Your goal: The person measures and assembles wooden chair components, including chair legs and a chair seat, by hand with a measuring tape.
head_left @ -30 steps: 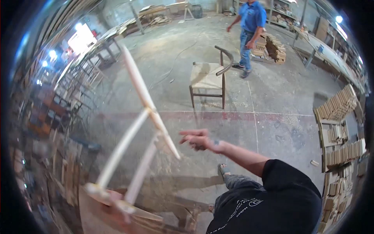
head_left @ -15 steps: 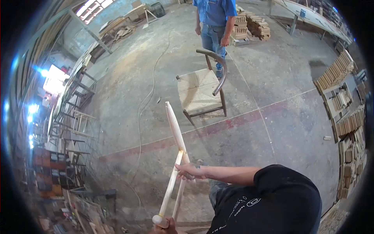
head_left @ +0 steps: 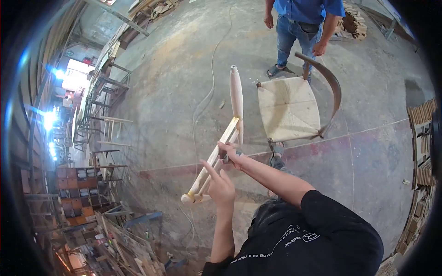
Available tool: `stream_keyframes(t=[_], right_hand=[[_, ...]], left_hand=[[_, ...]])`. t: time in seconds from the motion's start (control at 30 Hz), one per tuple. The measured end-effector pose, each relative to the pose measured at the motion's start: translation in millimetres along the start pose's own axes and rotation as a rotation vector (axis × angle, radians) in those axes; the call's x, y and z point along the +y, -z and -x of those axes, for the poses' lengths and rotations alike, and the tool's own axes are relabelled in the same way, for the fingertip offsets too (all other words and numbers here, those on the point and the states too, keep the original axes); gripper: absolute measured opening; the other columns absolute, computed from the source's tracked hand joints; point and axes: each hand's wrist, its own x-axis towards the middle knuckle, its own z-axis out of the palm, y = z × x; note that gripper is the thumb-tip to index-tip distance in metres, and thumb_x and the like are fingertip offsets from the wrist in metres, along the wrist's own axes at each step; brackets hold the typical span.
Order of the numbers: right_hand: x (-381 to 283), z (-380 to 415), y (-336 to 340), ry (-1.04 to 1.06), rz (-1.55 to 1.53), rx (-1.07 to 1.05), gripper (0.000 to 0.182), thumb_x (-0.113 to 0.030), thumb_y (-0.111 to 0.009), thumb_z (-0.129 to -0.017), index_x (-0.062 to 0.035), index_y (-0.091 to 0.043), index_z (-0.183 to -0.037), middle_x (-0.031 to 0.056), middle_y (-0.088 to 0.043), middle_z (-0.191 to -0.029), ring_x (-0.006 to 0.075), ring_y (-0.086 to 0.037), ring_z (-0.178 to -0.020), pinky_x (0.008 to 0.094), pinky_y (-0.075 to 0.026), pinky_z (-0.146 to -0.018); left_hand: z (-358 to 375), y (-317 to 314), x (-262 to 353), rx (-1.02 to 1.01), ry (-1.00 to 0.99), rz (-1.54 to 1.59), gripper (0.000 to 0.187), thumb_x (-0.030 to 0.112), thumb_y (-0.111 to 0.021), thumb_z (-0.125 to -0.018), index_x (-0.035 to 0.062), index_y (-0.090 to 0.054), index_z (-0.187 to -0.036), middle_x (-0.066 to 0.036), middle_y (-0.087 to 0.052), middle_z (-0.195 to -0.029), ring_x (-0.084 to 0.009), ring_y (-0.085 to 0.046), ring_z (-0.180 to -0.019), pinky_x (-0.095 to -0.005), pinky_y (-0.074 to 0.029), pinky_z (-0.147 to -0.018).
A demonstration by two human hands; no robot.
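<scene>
The person holds an unfinished wooden chair-frame section (head_left: pixel 229 138) up in front of the chest: a long tapered leg pointing upward, with two pale rails running down from it to a second, rounded leg end near the bottom. The right hand (head_left: pixel 231 152) has its grip closed around the rails just below where they meet the upper leg. The left hand (head_left: pixel 220 185) is at the lower end, fingers wrapped against the rails with the index finger stretched out along them, so its grip looks partly closed on the frame rather than fully clamped.

Beyond the frame stands a finished chair (head_left: pixel 294 108) with a woven seat and a curved dark backrest, on the concrete floor (head_left: pixel 175 83). Another person in a blue shirt (head_left: pixel 307 9) stands just behind that chair. Stacks of wooden parts (head_left: pixel 421 133) line the right side, and racks of frames (head_left: pixel 103 124) stand to the left.

The risk I see is the long upper leg swinging: it reaches well beyond both hands, towards the chair and the bystander, so a quick turn could strike either. The loose left grip could also let the lower end slip and strain the joints.
</scene>
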Motion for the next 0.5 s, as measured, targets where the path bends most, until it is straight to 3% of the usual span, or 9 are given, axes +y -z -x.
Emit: stream_keyframes(t=[0.07,0.1,0.23,0.3,0.4,0.5], right_hand=[[-39.2,-49.5,-10.7,0.038,-0.02,-0.051,0.03,-0.036,-0.065,-0.092,-0.0074,-0.056,-0.096,0.0047,-0.061,-0.081,0.0135,-0.062,-0.065,0.0268,-0.051,-0.047],[-60.3,-57.0,-22.7,0.041,0.002,0.049,0.031,-0.036,-0.066,-0.091,-0.0073,-0.056,-0.097,0.0047,-0.06,-0.081,0.0136,-0.061,-0.065,0.0273,-0.051,-0.047],[-119.6,-129.5,-39.4,0.057,0.003,0.072,0.029,-0.035,-0.064,-0.092,-0.0075,-0.055,-0.094,0.0032,-0.06,-0.076,0.0107,-0.056,-0.059,0.0258,-0.044,-0.046],[-144.3,-157.4,-32.5,0.045,0.034,0.006,0.029,-0.035,-0.064,-0.092,-0.0084,-0.055,-0.094,0.0027,-0.06,-0.076,0.0103,-0.055,-0.059,0.0259,-0.044,-0.046],[-154.3,-207.0,-27.2,0.097,0.001,0.09,0.034,-0.04,-0.069,-0.087,-0.01,-0.056,-0.094,0.0011,-0.059,-0.075,0.009,-0.056,-0.061,0.0261,-0.044,-0.048],[-180.8,-245.7,-14.4,0.134,0.016,0.052,0.045,-0.043,-0.071,-0.084,-0.0063,-0.057,-0.106,0.0023,-0.063,-0.081,0.0105,-0.061,-0.069,0.029,-0.049,-0.054]], left_hand=[[-65.2,-19.7,3.8,-0.242,0.194,-0.298,0.067,0.019,-0.049,-0.095,-0.0057,-0.019,-0.149,-0.034,-0.059,-0.116,-0.0416,-0.063,-0.1,-0.0464,-0.049,-0.082],[-84.4,-25.1,6.9,-0.056,0.103,-0.128,0.067,0.021,-0.05,-0.095,-0.0051,-0.019,-0.149,-0.031,-0.063,-0.109,-0.0443,-0.064,-0.091,-0.0482,-0.05,-0.076],[-181.4,-46.4,14.4,-0.12,0.068,-0.352,0.055,0.023,-0.051,-0.095,-0.0026,-0.036,-0.141,-0.027,-0.066,-0.093,-0.0447,-0.064,-0.083,-0.0504,-0.049,-0.072],[-235.9,-60.1,0.8,-0.048,-0.066,-0.327,0.046,0.024,-0.051,-0.095,-0.0028,-0.048,-0.132,-0.022,-0.067,-0.083,-0.0434,-0.064,-0.079,-0.0507,-0.048,-0.071],[-323.9,-77.3,12.6,0.207,-0.681,-0.559,0.035,0.027,-0.054,-0.095,-0.0042,-0.06,-0.111,-0.018,-0.063,-0.074,-0.0426,-0.06,-0.069,-0.0482,-0.049,-0.067],[-404.8,-115.6,-34.3,-0.674,-0.155,-0.119,0.032,0.029,-0.055,-0.097,-0.0022,-0.063,-0.095,-0.009,-0.057,-0.062,-0.0299,-0.056,-0.054,-0.0393,-0.047,-0.054]])
